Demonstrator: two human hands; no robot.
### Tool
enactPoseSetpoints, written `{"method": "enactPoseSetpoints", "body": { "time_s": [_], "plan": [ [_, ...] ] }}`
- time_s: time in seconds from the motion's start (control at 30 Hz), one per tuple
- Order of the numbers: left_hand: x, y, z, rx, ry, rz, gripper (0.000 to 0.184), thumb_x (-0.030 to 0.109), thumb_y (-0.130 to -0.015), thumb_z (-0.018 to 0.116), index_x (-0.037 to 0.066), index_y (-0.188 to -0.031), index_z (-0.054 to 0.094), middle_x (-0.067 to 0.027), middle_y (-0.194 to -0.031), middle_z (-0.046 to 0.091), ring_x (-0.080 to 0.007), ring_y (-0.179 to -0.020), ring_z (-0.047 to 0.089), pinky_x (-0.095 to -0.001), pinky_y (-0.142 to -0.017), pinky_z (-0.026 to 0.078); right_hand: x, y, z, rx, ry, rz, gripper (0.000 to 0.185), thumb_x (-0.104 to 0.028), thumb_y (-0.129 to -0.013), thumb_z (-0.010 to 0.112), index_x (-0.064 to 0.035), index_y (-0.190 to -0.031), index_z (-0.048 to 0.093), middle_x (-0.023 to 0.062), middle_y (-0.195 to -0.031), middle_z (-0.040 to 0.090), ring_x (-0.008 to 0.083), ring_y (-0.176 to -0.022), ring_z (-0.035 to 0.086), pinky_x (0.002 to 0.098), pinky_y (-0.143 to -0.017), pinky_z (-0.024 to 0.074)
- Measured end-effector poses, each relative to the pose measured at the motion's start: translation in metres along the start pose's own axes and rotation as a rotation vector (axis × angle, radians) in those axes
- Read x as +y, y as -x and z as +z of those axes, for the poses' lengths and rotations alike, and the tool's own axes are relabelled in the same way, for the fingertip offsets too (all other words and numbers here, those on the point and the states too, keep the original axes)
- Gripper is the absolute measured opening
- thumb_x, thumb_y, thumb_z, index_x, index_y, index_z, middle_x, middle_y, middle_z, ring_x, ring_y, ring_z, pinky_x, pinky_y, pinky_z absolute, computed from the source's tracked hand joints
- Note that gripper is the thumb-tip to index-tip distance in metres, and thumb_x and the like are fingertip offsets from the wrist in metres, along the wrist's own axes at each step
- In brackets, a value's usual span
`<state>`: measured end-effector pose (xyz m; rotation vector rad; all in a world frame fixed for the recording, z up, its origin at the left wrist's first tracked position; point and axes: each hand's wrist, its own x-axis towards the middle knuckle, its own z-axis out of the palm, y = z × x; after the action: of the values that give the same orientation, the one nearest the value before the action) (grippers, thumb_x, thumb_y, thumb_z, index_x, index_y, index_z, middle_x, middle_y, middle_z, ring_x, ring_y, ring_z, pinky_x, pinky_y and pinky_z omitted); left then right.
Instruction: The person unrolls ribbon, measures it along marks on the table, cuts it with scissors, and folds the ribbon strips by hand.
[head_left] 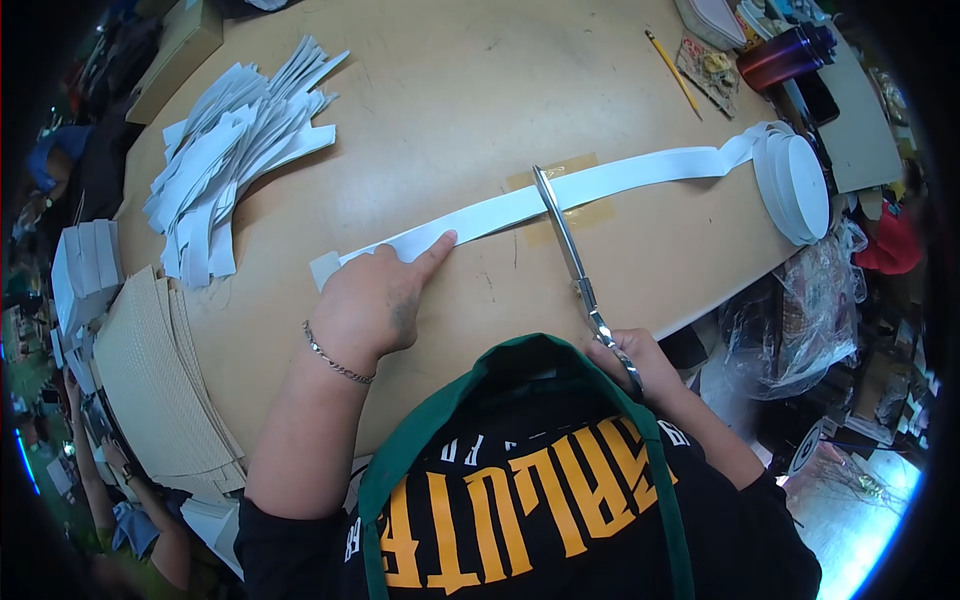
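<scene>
A long white strip [620, 177] runs across the table from a white roll [793, 185] at the right. My left hand [375, 295] lies on the strip's left end, index finger stretched out along it, the other fingers partly hidden. In my right hand [640, 362] are the handles of metal scissors [568, 240]. The scissors' blades cross the strip over a patch of brown tape [585, 217] on the table. A heap of cut white strips [235, 155] lies at the upper left.
Stacked beige sheets [160, 380] lie at the table's left edge, near white bundles [87, 270]. A pencil [675, 75], a purple bottle [785, 57] and a phone [818, 97] are at the upper right. Another person's arms [150, 500] show at the lower left.
</scene>
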<state>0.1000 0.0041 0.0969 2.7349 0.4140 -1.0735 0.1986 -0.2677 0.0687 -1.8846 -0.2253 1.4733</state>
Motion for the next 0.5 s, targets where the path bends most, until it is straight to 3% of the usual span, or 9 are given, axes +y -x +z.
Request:
{"method": "enactPoseSetpoints", "body": {
  "time_s": [0.07,0.17,0.23,0.3,0.33,0.37,0.4,0.5],
  "plan": [
    [0.002,0.000,0.001,-0.012,0.008,-0.023,0.088,0.003,-0.071,0.060,0.035,-0.145,0.024,-0.0173,-0.096,0.057,-0.0306,-0.084,0.062,-0.0374,-0.075,0.052,0.004,0.008,-0.014,-0.049,-0.029,-0.009,0.037,-0.039,-0.091,0.057,-0.0047,-0.076,0.058,-0.0008,-0.058,0.054,0.0066,-0.050,0.052,0.0207,-0.048,0.0411],
    [0.002,0.000,0.002,-0.002,0.008,-0.020,0.088,0.003,-0.072,0.060,0.035,-0.145,0.024,-0.0174,-0.095,0.057,-0.0307,-0.083,0.062,-0.0373,-0.074,0.052,0.004,0.022,-0.046,-0.204,-0.109,-0.264,0.035,-0.039,-0.089,0.058,-0.0053,-0.081,0.056,-0.0004,-0.062,0.054,0.0083,-0.053,0.054,0.0222,-0.050,0.0430],
    [0.001,-0.002,0.006,0.024,0.008,-0.021,0.088,0.002,-0.072,0.060,0.035,-0.145,0.025,-0.0178,-0.097,0.057,-0.0310,-0.083,0.062,-0.0370,-0.074,0.052,-0.024,0.025,-0.066,-0.186,-0.035,-0.371,0.034,-0.040,-0.086,0.061,-0.0063,-0.080,0.055,-0.0004,-0.063,0.054,0.0091,-0.057,0.055,0.0235,-0.051,0.0434],
    [0.003,-0.001,0.009,0.042,0.008,-0.033,0.089,0.002,-0.071,0.061,0.035,-0.145,0.025,-0.0183,-0.098,0.057,-0.0313,-0.084,0.062,-0.0369,-0.073,0.052,-0.053,0.012,-0.086,0.046,0.101,-0.365,0.031,-0.036,-0.087,0.062,-0.0089,-0.074,0.054,-0.0014,-0.059,0.052,0.0082,-0.052,0.052,0.0224,-0.048,0.0404],
    [0.005,0.000,0.009,0.048,0.006,-0.045,0.090,0.001,-0.071,0.062,0.035,-0.145,0.025,-0.0186,-0.099,0.057,-0.0315,-0.084,0.062,-0.0369,-0.073,0.052,-0.071,-0.009,-0.097,0.232,0.234,-0.218,0.036,-0.040,-0.084,0.066,-0.0096,-0.069,0.053,-0.0019,-0.056,0.050,0.0075,-0.048,0.049,0.0221,-0.046,0.0384],
    [0.007,0.002,0.009,0.054,0.005,-0.058,0.090,0.001,-0.070,0.063,0.035,-0.145,0.025,-0.0189,-0.100,0.056,-0.0318,-0.084,0.063,-0.0368,-0.073,0.053,-0.093,-0.027,-0.105,0.332,0.342,-0.357,0.040,-0.044,-0.080,0.070,-0.0092,-0.067,0.054,-0.0015,-0.054,0.049,0.0071,-0.046,0.048,0.0229,-0.044,0.0368],
    [0.009,0.003,0.010,0.058,0.002,-0.070,0.091,0.002,-0.070,0.064,0.036,-0.145,0.024,-0.0192,-0.101,0.056,-0.0321,-0.084,0.063,-0.0370,-0.073,0.053,-0.111,-0.048,-0.116,0.429,0.416,-0.346,0.041,-0.044,-0.078,0.071,-0.0080,-0.068,0.056,-0.0010,-0.054,0.049,0.0076,-0.050,0.050,0.0244,-0.046,0.0379],
    [0.012,0.003,0.012,0.065,-0.010,-0.102,0.093,0.003,-0.069,0.065,0.036,-0.145,0.022,-0.0202,-0.103,0.055,-0.0329,-0.086,0.063,-0.0374,-0.073,0.053,-0.141,-0.121,-0.155,0.702,0.817,-0.303,0.035,-0.037,-0.075,0.073,-0.0032,-0.077,0.064,0.0080,-0.061,0.059,0.0242,-0.061,0.060,0.0368,-0.060,0.0475]
  ]
}}
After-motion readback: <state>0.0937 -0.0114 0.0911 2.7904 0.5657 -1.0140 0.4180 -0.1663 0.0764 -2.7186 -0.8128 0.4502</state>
